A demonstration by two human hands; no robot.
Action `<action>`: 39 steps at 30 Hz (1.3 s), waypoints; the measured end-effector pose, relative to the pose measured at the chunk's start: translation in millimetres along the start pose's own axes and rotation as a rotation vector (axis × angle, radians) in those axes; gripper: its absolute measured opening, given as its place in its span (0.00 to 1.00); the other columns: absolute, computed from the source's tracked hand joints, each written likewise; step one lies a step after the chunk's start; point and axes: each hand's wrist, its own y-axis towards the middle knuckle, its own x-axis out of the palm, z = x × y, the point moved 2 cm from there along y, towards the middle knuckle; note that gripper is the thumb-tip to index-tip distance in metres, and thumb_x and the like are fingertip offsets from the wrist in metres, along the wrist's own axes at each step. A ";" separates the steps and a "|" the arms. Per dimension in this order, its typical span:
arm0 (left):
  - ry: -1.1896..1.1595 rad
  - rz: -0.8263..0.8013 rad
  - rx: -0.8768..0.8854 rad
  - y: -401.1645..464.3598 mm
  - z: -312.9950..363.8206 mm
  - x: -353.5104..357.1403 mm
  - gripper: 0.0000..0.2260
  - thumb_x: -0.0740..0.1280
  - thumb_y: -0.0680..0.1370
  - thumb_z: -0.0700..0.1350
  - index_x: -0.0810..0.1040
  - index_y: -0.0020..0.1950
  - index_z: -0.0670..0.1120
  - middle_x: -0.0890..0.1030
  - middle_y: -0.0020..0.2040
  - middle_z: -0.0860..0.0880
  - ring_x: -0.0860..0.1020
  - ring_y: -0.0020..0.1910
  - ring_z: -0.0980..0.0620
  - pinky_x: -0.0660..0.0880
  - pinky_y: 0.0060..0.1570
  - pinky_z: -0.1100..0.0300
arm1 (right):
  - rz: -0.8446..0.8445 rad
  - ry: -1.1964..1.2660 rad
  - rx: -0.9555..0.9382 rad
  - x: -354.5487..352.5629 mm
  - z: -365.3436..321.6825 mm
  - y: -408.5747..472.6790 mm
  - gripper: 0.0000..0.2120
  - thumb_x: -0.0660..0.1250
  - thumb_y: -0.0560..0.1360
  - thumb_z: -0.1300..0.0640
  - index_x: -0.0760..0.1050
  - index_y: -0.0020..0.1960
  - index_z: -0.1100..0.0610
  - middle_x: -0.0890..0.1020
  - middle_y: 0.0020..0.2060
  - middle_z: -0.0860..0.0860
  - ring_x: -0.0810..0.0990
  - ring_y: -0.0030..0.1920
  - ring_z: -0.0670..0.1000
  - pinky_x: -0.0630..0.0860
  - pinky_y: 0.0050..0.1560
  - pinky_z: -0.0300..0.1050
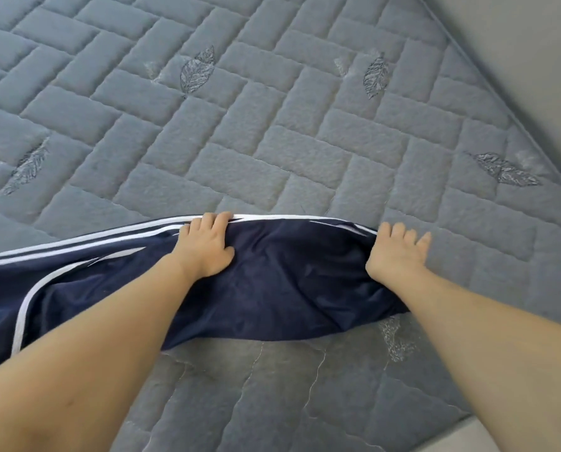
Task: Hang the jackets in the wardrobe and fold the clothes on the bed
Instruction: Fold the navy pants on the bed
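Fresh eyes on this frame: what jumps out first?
The navy garment with white stripes jumps out, lying across the lower middle of the grey quilted bed cover. The left hand grips its far striped edge near the centre. The right hand holds the garment's right end, its fingers stretched onto the cover. Embroidered leaf motifs dot the quilt further back.

Navy garment with white stripes point(272, 282) runs off left frame edge; full shape untellable. Right hand point(396, 252) thumb tucked under cloth, hidden. Grey quilted leaf-stitched bedcover point(272, 109) cropped top and left.
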 end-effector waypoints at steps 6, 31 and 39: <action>0.014 0.139 -0.117 -82.3 -100.7 23.0 0.38 0.60 0.71 0.58 0.51 0.79 0.52 0.55 0.77 0.44 0.51 0.76 0.42 0.39 0.73 0.41 | 0.226 0.018 -0.328 3.6 -114.5 -55.3 0.41 0.58 0.75 0.51 0.37 0.79 0.58 0.40 0.78 0.57 0.40 0.78 0.60 0.37 0.76 0.61; -0.869 0.007 -0.641 -235.1 -477.2 -12.7 0.04 0.65 0.73 0.41 0.77 0.42 0.43 0.78 0.36 0.46 0.76 0.38 0.44 0.70 0.32 0.58 | 0.019 0.085 -0.614 -64.5 -513.7 -230.5 0.13 0.57 0.77 0.54 0.70 0.59 0.57 0.74 0.58 0.56 0.76 0.59 0.61 0.67 0.48 0.51; -0.930 0.035 -0.511 -221.3 -530.1 -9.5 0.37 0.77 0.69 0.47 0.60 0.71 0.55 0.73 0.54 0.52 0.76 0.52 0.53 0.73 0.48 0.60 | 0.232 0.352 -0.474 -107.8 -550.6 -219.4 0.16 0.59 0.75 0.63 0.65 0.63 0.61 0.64 0.66 0.60 0.72 0.60 0.66 0.70 0.55 0.55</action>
